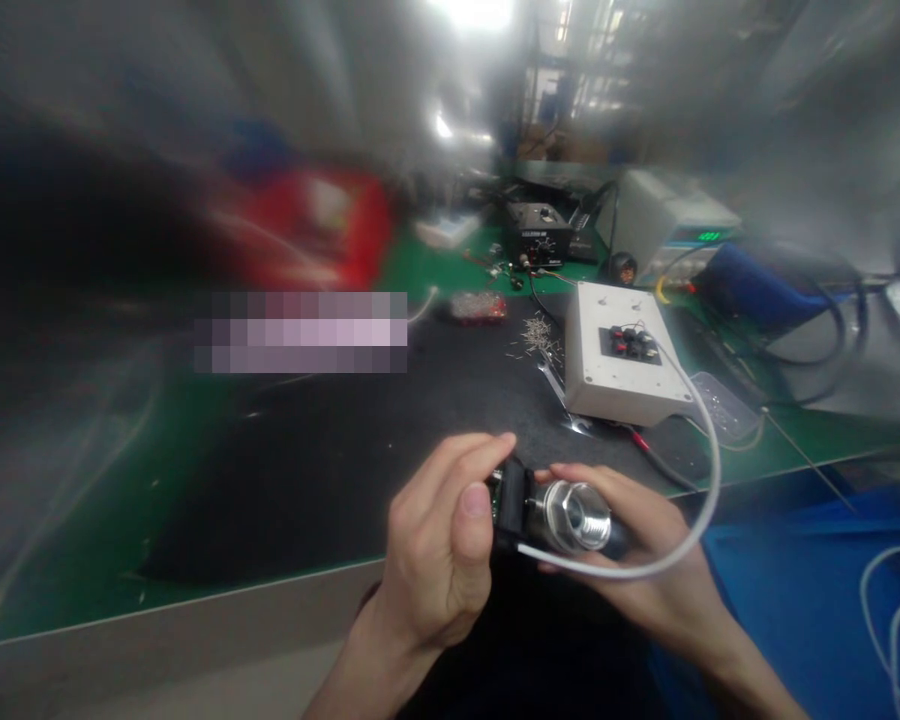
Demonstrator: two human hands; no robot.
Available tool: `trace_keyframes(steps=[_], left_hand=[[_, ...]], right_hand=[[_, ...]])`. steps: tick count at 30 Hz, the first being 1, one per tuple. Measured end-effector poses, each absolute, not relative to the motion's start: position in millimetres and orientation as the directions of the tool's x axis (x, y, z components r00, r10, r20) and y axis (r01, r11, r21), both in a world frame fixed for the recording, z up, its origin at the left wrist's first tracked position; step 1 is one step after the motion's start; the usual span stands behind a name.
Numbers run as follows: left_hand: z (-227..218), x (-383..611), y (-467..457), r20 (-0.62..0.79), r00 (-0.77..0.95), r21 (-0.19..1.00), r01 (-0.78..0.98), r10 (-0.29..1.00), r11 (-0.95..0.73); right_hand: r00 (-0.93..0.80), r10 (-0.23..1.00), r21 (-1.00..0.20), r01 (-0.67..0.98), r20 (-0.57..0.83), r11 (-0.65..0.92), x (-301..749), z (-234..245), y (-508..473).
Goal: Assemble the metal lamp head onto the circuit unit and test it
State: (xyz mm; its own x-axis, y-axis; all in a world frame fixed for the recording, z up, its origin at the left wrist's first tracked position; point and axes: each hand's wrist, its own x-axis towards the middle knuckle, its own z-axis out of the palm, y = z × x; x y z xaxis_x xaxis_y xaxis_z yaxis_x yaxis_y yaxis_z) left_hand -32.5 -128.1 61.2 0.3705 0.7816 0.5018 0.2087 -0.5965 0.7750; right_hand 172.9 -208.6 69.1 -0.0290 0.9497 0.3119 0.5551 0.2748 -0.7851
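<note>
Before me, a black mat [292, 480] is carrying a white terminal box [621, 382] near its right edge. By the front edge, the left hand [439, 545] is clamping its fingers on a black housing [513, 507], the right hand [649, 530] on a threaded metal fitting [576, 517], probably for steadiness.

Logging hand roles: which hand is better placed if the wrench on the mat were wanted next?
Probably the right hand: it looks nearer the wrench, though it holds the metal fitting; the left hand, farther off, grips the black part.

Silver threaded fitting [564, 515], open end rightward, beside black housing [513, 502]; white cable [637, 573] curves beneath.
</note>
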Motion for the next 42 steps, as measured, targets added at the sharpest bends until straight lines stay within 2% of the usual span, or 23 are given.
trace_keyframes(steps=[10, 20, 26, 34, 37, 42], left_hand=[[56.3, -34.7, -124.7, 0.496, 0.389, 0.774, 0.207, 0.776, -0.599], [52.2, -30.5, -128.4, 0.302, 0.310, 0.914, 0.175, 0.901, -0.367], [56.5, -25.9, -130.9, 0.216, 0.241, 0.943, 0.201, 0.946, -0.267], [52.5, -26.1, -134.3, 0.255, 0.214, 0.928, 0.222, 0.943, -0.301], [52.2, -25.7, -135.0, 0.254, 0.204, 0.928, 0.224, 0.945, -0.298], [52.6, -26.1, -133.2, 0.277, 0.225, 0.911, 0.246, 0.934, -0.329]], right_hand=[[-0.049, 0.970, -0.806, 0.548, 0.236, 0.224, 174.7, 67.0, -205.8], [-0.040, 0.971, -0.800, 0.559, 0.235, 0.216, 168.5, 67.0, -206.6], [-0.068, 0.966, -0.791, 0.561, 0.248, 0.243, 167.1, 67.8, -205.1], [-0.051, 0.990, -0.878, 0.458, 0.131, 0.140, 165.6, 70.3, -205.0], [-0.036, 0.988, -0.892, 0.426, 0.148, 0.150, 162.6, 69.6, -204.6], [-0.034, 0.984, -0.869, 0.464, 0.173, 0.169, 162.9, 68.2, -206.1]])
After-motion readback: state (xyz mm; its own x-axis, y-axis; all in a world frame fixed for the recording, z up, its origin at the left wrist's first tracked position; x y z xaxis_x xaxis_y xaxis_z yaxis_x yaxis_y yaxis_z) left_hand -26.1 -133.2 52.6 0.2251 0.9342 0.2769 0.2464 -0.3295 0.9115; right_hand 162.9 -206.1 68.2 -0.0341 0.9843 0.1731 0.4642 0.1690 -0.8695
